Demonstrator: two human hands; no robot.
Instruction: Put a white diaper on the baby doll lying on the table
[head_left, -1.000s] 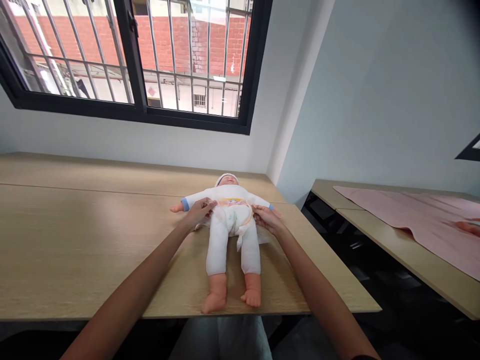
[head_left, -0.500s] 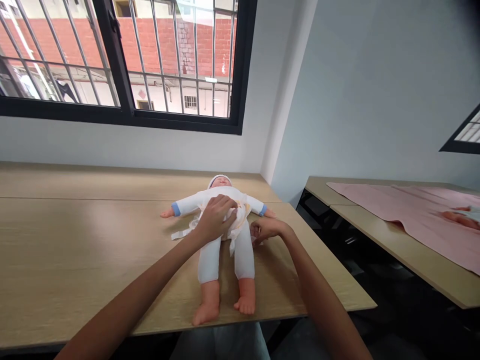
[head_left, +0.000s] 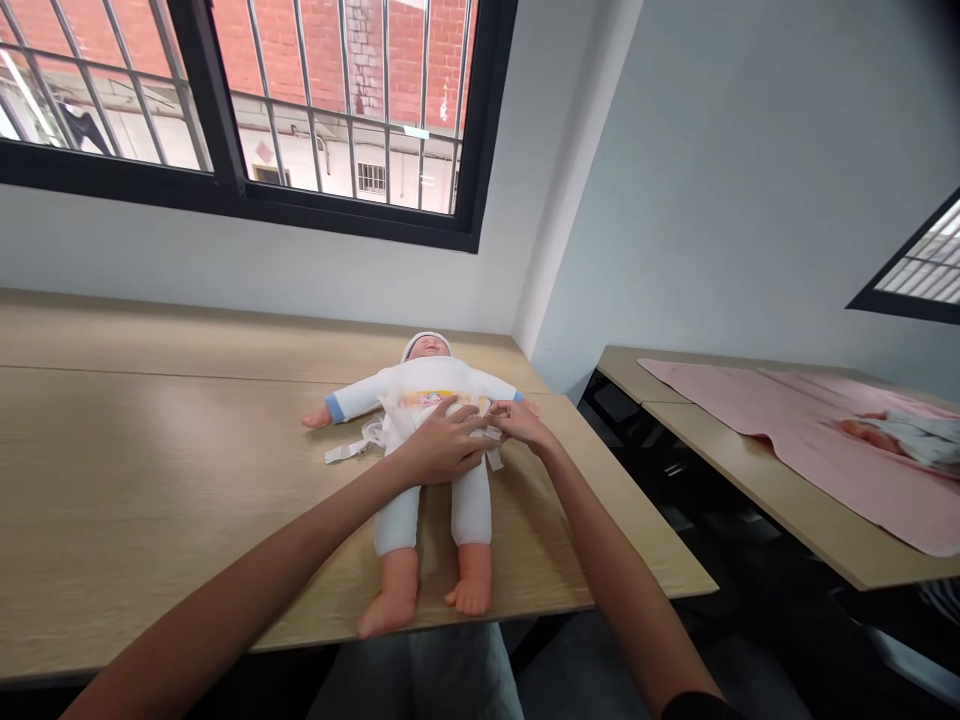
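Observation:
A baby doll [head_left: 431, 378] in a white suit and cap with blue cuffs lies on its back on the wooden table, feet towards me. A white diaper [head_left: 397, 418] with a coloured print at its upper edge lies over the doll's middle. My left hand [head_left: 444, 442] rests on the diaper's front, fingers stretched across it. At the doll's hip on the right, my right hand [head_left: 519, 420] pinches the diaper's side edge, its fingertips close to my left fingers. On the left side, the diaper's loose tab [head_left: 345, 453] lies spread on the table.
The wooden table [head_left: 187, 500] ends at a front edge by my lap and a right edge beyond my right arm. Across a gap stands a second table [head_left: 817, 535] with a pink cloth [head_left: 757, 415] and another doll [head_left: 900, 435]. A barred window [head_left: 345, 110] is ahead.
My right hand has risen from the table beside the doll's thigh to the diaper at the hip. My left hand has flattened lower on the diaper, uncovering its printed edge.

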